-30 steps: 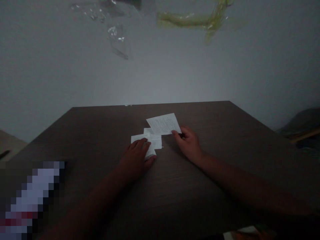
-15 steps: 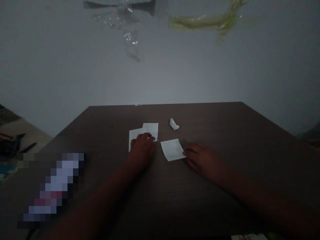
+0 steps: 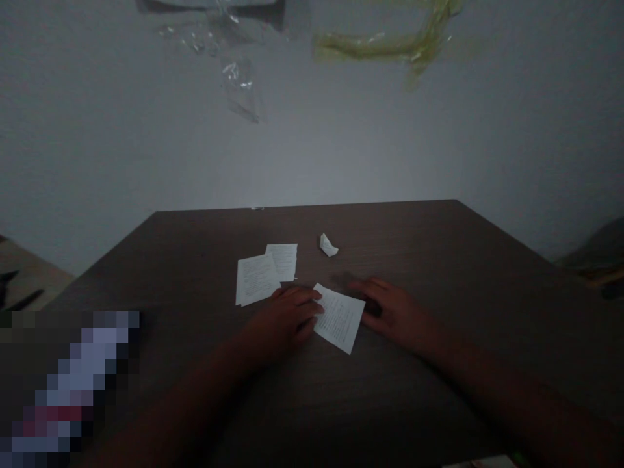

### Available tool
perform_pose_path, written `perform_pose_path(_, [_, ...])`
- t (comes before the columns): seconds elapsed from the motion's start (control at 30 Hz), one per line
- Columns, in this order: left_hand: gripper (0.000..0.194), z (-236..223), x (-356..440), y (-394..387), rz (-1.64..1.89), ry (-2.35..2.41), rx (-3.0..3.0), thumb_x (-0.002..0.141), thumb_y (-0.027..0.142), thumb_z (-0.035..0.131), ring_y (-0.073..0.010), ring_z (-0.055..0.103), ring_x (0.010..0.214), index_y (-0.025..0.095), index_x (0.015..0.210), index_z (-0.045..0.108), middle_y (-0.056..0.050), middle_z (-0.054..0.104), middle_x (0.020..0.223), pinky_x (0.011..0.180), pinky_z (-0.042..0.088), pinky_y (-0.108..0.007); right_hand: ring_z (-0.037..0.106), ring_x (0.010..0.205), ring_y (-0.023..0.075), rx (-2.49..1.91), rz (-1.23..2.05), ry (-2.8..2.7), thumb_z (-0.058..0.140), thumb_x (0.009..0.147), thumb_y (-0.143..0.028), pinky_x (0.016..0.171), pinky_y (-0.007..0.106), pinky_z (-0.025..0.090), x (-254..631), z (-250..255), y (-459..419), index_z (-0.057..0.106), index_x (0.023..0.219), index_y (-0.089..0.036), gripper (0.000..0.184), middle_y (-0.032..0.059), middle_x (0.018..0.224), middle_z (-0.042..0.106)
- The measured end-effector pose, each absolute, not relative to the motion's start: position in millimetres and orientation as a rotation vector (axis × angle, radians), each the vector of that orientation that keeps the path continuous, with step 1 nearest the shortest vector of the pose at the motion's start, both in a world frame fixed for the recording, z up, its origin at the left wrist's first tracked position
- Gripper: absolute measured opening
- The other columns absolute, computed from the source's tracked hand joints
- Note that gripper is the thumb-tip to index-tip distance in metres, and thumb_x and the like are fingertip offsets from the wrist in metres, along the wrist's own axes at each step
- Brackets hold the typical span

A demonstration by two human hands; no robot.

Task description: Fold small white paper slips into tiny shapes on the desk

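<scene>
A small printed sheet of paper (image 3: 341,318) lies at an angle on the table between my hands. My left hand (image 3: 292,315) has its fingertips over the sheet's left edge, fingers stretched out. Near the sheet's right corner is my right hand (image 3: 390,312), thumb and fingers apart, with the thumb close to or touching the edge. Beyond my left hand, overlapping printed papers (image 3: 258,279) lie on the table, another paper (image 3: 285,260) partly under them. A folded or crumpled scrap of paper (image 3: 328,246) sits farther back.
The dark wooden table (image 3: 414,240) meets a pale wall (image 3: 312,156) at its far edge. A pixelated, blurred-out oblong object (image 3: 82,383) is at the left. Clear tape (image 3: 238,78) and yellow tape (image 3: 375,45) stick to the wall. Something pale (image 3: 482,463) shows at the bottom edge.
The right hand lowered a sheet from above the papers to the table, uncovering the crumpled scrap. The left hand moved right from the papers onto that sheet, which has turned; the right hand's fingers spread.
</scene>
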State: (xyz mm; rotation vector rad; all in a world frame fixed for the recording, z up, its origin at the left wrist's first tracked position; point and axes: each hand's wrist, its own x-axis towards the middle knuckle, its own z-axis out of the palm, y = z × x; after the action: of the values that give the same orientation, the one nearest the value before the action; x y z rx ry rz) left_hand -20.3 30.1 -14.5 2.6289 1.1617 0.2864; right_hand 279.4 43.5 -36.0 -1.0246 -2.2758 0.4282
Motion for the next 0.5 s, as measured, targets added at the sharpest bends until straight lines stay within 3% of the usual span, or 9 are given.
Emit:
perform_pose_path(0.13, [0.035,-17.6,-18.5,31.5,0.247,1.144,2.652,0.107,0.020,0.067,-0.0358,0.063,0.147,0.025,0.141,0.076,-0.012,0.070,0.156,0.121,0.052,-0.061,0.067,0.068,0.0178,-1.066,0.594,-2.129,0.073,0.093,-0.018,0.062,0.029,0.053,277.7,-30.8,38.7,0.063,0.103,-0.025,0.016,-0.0004,0.085,0.070])
perform_pose_path(0.23, [0.039,-17.8,-15.3,27.3,0.208,1.163,2.663,0.109,0.025,0.067,-0.0383,0.061,0.150,0.026,0.147,0.073,-0.014,0.067,0.161,0.121,0.052,-0.064,0.066,0.072,0.0179,-0.910,0.578,-2.125,0.065,0.099,-0.017,0.065,0.030,0.053,277.0,-26.0,35.9,0.056,0.096,-0.026,0.013,-0.0001,0.085,0.067])
perform_pose_path(0.5, [0.039,-13.4,-8.8,16.9,0.195,1.159,2.641,0.107,0.025,0.067,-0.0368,0.063,0.148,0.025,0.146,0.071,-0.012,0.067,0.163,0.122,0.051,-0.060,0.074,0.109,0.0245,-0.625,0.395,-2.222,0.063,0.105,-0.012,0.091,0.041,0.065,276.0,-19.2,34.1,0.066,0.124,-0.025,0.023,0.0103,0.119,0.074])
